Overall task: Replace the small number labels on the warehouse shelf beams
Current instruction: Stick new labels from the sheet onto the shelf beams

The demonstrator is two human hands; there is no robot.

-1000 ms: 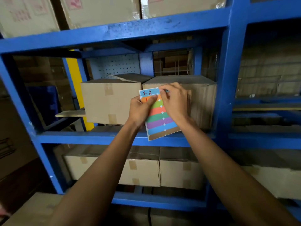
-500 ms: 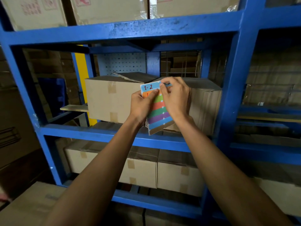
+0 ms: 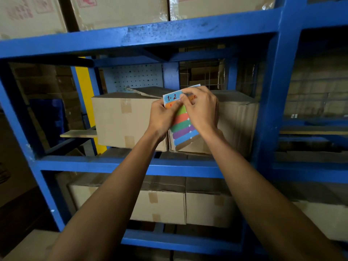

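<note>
You hold the label sheet [image 3: 181, 121] up in front of the blue rack, between your two hands, at the level of the middle bay; it stands tilted, its top edge leaning to the right, and it hides part of the seam between two cardboard boxes [image 3: 124, 119] standing side by side on the middle beam [image 3: 90, 163].

Your left hand [image 3: 162, 117] grips the sheet by its left edge, fingers curled behind it and thumb laid across the front over the orange strip; your right hand [image 3: 202, 108] is closed over the upper right part of the sheet, fingertips pinching at the right end of the top label [image 3: 172, 97]; whether that label has lifted from its backing cannot be told, since your fingers cover the spot.

The sheet carries stacked horizontal strips, each with one notched end: light blue at the top, then orange, green, red-orange, darker green, purple, blue and brown at the bottom; the top strip bears "1-2" handwritten in red; red writing also shows on the orange strip, but most of it is covered and it cannot be read.

The upper beam [image 3: 169, 34] runs above your hands, its paint scuffed and speckled; more boxes sit in the bay below [image 3: 165, 204] and on the level above [image 3: 120, 10].
</note>
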